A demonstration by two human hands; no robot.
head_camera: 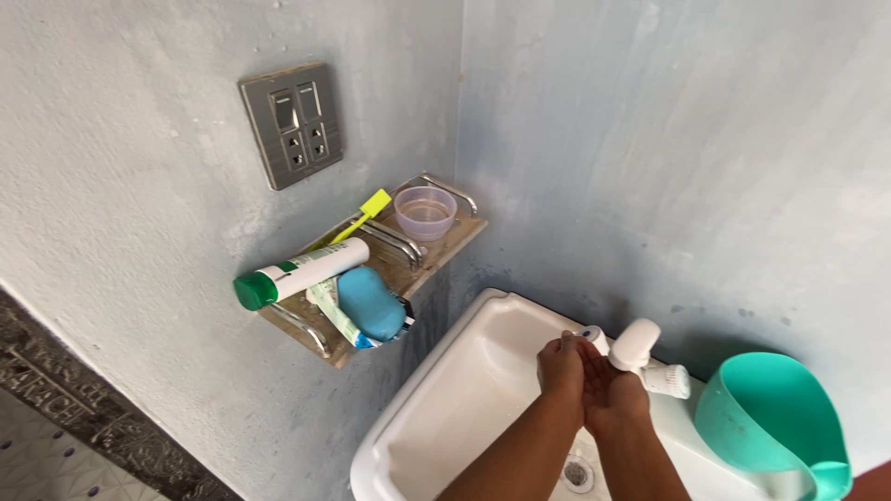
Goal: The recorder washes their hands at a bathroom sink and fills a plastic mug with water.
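Our left hand (561, 368) & right hand (610, 388) are pressed palm to palm over the white sink (445, 408), fingers straight, gripping nothing, right by the white tap (640, 351). Teal scoop (770, 422) sits to the right. Wall shelf (464, 232) up left w/ blue soap (371, 303), toothpaste tube (302, 273), plastic cup (425, 212).

Up and left of the fingers (568, 345), two rough pale blue-grey plastered walls (650, 139) meeting in a corner. On the left one, a grey metal switch and socket plate (291, 124). Far down-left of the fingers, dark patterned border tiles (65, 390) above pale dotted tiles (37, 464). Soft, even daylight throughout.
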